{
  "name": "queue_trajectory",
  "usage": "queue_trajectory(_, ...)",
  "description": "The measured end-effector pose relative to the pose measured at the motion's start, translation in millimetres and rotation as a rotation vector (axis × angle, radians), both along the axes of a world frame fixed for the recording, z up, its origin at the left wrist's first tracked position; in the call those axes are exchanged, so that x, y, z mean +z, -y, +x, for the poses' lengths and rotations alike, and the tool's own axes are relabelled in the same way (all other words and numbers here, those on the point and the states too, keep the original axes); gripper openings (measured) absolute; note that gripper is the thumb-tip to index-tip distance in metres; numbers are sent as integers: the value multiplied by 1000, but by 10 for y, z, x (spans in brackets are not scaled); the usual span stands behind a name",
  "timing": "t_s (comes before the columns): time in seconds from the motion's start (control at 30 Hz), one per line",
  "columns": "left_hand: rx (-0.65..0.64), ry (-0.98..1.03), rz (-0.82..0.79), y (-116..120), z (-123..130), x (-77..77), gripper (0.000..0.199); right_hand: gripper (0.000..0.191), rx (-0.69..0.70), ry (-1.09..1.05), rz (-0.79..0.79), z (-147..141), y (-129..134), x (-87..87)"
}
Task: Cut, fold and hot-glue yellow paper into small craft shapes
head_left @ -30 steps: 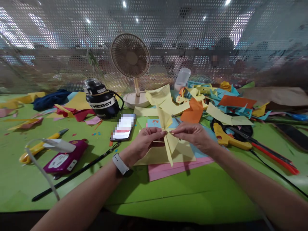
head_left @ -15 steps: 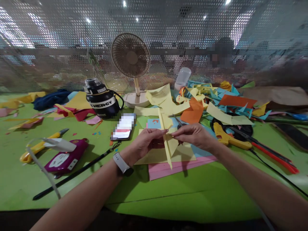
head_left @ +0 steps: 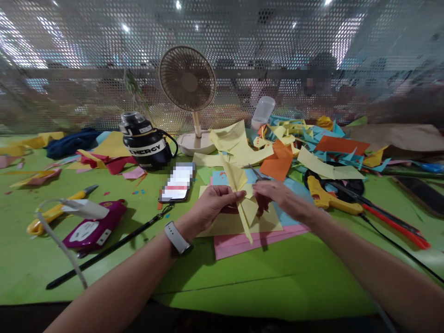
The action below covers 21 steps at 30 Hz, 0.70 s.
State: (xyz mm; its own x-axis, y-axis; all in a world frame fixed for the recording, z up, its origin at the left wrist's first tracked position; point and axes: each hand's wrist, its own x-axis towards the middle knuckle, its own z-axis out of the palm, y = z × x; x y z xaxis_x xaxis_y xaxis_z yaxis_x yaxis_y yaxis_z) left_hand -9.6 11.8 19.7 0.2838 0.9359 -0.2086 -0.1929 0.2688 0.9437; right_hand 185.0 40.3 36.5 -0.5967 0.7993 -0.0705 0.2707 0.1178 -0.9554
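Observation:
My left hand [head_left: 220, 199] pinches a folded piece of pale yellow paper [head_left: 248, 210] between thumb and fingers. The paper has a narrow upright fold and a pointed flap on its right. At the flap's right side is my right hand [head_left: 277, 196], its fingers bent downward and slightly blurred; whether they grip the paper is hidden. Just beyond that hand, scissors [head_left: 255, 173] show their blades, with the handles mostly covered. Beneath both hands lie a flat yellow sheet [head_left: 215, 227], a blue sheet [head_left: 289, 213] and a pink sheet [head_left: 229, 247].
A phone [head_left: 178, 182], a black jug [head_left: 147, 148] and a fan [head_left: 189, 83] stand left and behind. To the right are a yellow glue gun [head_left: 329, 201] and a red-handled tool [head_left: 398, 224]. Paper scraps [head_left: 277, 157] heap at the back. A purple device [head_left: 95, 226] lies left.
My right hand has shifted from a pinch at the paper's right edge to a flatter pose with fingers bent down. The folded paper has tilted slightly in my left hand.

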Motion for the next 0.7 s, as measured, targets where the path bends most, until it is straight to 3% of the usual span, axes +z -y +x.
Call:
queue_trajectory(0.13, -15, -7, 15, 3, 10, -12, 29, 31, 76, 76, 42, -11, -1, -46)
queue_trajectory(0.3, -34, 6, 30, 5, 11, -25, 29, 22, 80, 32, 19, -8, -7, -69)
queue_trajectory(0.7, -24, 25, 6, 10, 11, -25, 22, 20, 114, -43, -43, -25, -2, -79)
